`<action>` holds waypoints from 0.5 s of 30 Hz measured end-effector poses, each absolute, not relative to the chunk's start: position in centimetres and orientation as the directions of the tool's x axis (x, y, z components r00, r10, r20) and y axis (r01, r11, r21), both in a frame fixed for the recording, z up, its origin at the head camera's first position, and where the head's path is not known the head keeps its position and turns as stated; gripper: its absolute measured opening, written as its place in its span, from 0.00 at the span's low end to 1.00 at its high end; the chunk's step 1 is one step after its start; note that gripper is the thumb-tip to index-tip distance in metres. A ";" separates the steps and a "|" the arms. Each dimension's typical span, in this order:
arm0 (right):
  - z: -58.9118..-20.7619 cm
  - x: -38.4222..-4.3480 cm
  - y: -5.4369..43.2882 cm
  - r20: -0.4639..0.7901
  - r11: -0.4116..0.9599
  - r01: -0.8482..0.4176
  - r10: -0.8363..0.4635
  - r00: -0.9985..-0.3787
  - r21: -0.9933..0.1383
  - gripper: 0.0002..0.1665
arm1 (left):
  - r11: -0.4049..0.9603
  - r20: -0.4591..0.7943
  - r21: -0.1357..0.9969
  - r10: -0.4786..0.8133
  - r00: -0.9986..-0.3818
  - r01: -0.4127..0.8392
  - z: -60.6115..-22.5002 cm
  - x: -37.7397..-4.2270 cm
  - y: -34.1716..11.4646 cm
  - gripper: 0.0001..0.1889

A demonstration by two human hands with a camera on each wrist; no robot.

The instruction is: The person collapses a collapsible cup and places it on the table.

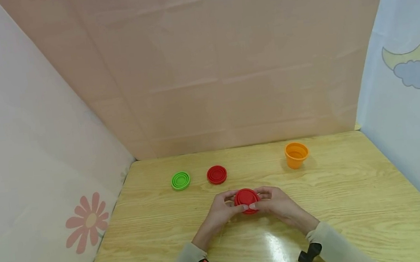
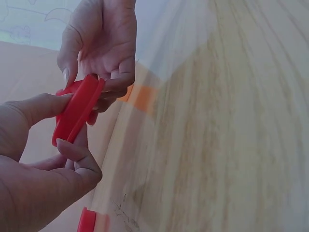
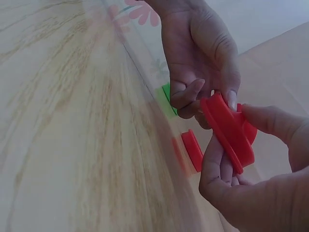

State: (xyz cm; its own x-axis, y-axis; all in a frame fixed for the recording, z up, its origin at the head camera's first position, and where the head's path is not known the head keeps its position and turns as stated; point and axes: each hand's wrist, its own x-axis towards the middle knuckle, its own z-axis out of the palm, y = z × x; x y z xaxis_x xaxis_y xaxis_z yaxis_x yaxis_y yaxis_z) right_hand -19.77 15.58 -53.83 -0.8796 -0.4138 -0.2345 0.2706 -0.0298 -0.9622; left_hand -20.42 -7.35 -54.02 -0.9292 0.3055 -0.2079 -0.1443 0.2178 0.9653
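Both hands hold a bright red collapsible cup (image 1: pixel 246 197) above the middle of the table, mostly folded flat. My left hand (image 1: pixel 221 211) grips its left side and my right hand (image 1: pixel 279 206) its right side. The two thumbs meet on the face turned toward me, while the other fingers lie behind the rim. From the left wrist view the cup (image 2: pixel 79 108) is tilted, seen edge-on between the hands. In the right wrist view a small raised part stands out from the cup (image 3: pixel 232 133) near the thumbs.
Farther back on the wood-grain table (image 1: pixel 146 224) lie a flattened green collapsible cup (image 1: pixel 180 181) and a flattened dark red one (image 1: pixel 216 174). An orange cup (image 1: pixel 296 155) stands expanded at the back right. A brown panel (image 1: pixel 218 69) rises behind the table, with patterned walls on both sides.
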 end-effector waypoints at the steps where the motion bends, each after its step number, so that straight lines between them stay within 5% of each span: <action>1: -53.8 -19.7 15.5 -0.235 -0.032 0.271 -0.410 -0.881 -0.962 0.38 | 0.223 -0.207 0.964 0.305 -0.930 -0.142 -54.0 -20.4 -7.4 0.27; 15: -54.1 -19.6 15.3 -0.205 0.027 0.208 -0.328 -0.922 -0.978 0.35 | 0.198 -0.204 0.970 0.348 -0.915 -0.141 -54.2 -20.3 -7.4 0.24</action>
